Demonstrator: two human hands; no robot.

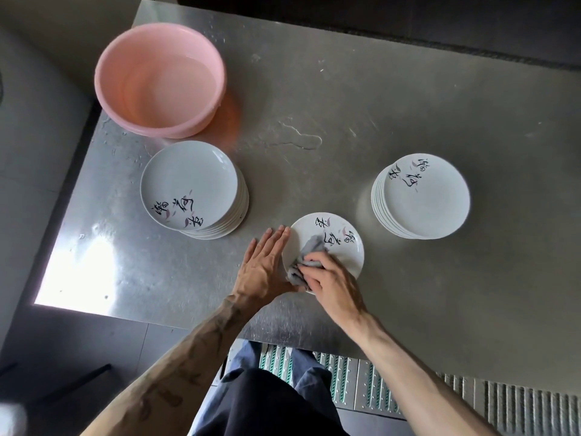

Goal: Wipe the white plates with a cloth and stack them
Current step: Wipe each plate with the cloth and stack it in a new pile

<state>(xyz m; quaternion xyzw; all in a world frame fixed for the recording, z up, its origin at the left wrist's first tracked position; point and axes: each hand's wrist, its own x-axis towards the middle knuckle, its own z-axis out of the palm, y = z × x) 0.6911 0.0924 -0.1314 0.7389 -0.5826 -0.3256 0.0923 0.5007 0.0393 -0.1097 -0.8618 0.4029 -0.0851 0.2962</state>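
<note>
A flat, dull grey metal table (361, 99) fills most of the frame, with scratches, a bright shine at the lower left and a thin puddle of water (298, 136) near the middle. At the upper left sits a round pink plastic basin (160, 77) — smooth, deep and holding clear water.

Just below the basin stands a stack of round, shiny white plates (191, 187), each with black brush writing and small pink marks. A second stack of the same white plates (421, 196) stands at the right, well apart from the first.

Between the two stacks, near the bottom middle, one single white plate with black writing (330, 243) lies flat on the table. A soft, crumpled grey cloth (306, 259) rests on its left side.

The right hand (333, 284) has its fingers curled round the cloth and presses it on the plate. The left hand (267, 262) is spread out with straight fingers — it lies flat on the table, touching the plate's left edge.

Below the table edge show blue trousers (276, 401) and a ridged floor mat (345, 382).
</note>
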